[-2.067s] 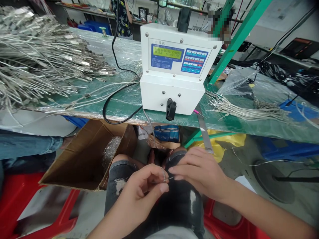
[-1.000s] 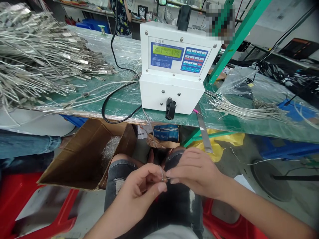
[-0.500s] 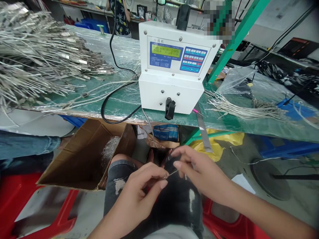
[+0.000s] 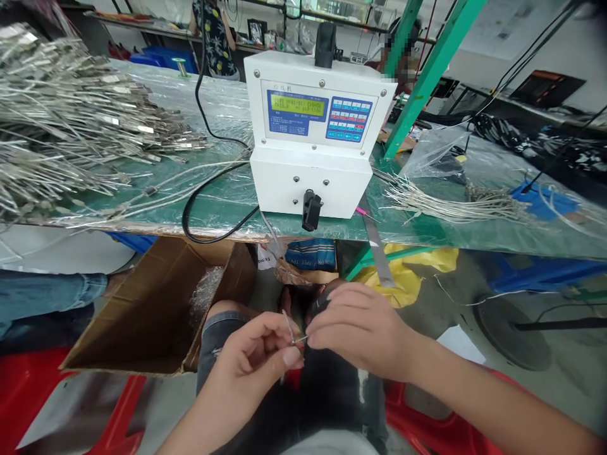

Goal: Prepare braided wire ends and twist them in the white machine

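Because so little of the thin wire (image 4: pixel 299 340) shows between the fingertips, the likeliest trouble, I judge, is a slip. The wire sits over the lap, at the dial's centre. The left hand (image 4: pixel 247 363) is closed on it, thumb against bent fingers, with a pale strand (image 4: pixel 287 323) poking up towards 11 o'clock; whether that is the same piece, I cannot tell. The right hand (image 4: pixel 365 328) is pinched on the 3 o'clock end, its own fingers hiding how firmly. An uneven pull from that side could draw the wire from the left pinch, or kink something so fine; dropped, it could fall past the dark jeans (image 4: pixel 332 407) to the floor and be hard to spot. At 12 o'clock, the black clamp (image 4: pixel 311 212) on the white machine (image 4: pixel 308 164) stands well apart, so a snag there seems unlikely. Between 1 and 2 o'clock, a metal strip (image 4: pixel 377 249) overhangs the green table (image 4: pixel 427 239); a rising right forearm could knock it down. At 10 o'clock, the cable heap (image 4: pixel 85 107) looks loosely tangled, so tugging one strand could drag others off.
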Motion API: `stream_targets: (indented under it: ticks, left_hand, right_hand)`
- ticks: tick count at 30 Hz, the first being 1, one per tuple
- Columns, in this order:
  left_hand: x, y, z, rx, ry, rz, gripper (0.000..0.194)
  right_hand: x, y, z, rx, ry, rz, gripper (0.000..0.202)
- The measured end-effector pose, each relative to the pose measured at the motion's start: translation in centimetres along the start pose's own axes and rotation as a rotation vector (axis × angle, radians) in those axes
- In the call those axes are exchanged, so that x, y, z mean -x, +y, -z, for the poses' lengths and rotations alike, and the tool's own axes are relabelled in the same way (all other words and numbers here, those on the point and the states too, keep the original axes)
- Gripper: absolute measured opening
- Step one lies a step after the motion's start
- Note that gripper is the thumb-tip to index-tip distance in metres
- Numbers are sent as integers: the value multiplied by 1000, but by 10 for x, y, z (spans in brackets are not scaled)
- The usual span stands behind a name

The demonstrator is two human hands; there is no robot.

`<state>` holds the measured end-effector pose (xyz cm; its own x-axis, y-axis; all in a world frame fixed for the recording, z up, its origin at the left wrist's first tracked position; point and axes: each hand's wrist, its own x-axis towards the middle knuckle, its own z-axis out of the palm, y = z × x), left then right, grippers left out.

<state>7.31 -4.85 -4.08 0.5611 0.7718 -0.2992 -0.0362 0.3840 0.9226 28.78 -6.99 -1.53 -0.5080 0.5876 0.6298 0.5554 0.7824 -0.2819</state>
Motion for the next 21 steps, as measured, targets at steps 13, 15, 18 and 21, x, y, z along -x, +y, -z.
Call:
stream_targets:
  ticks: [13, 15, 18, 21]
  left_hand:
    - [-8, 2, -2, 298, 128, -39, 17]
    - [-13, 4, -8, 428, 165, -41, 20]
    - [-18, 4, -16, 579, 203, -13, 30]
    - [-19, 3, -18, 652, 270, -7, 38]
  right_hand:
    - [30, 5, 21, -208, 237, -784, 14]
    - [38, -8, -2, -388, 80, -872, 21]
    - [41, -31, -41, -610, -65, -960, 34]
    - [37, -46, -66, -716, 9, -980, 13]
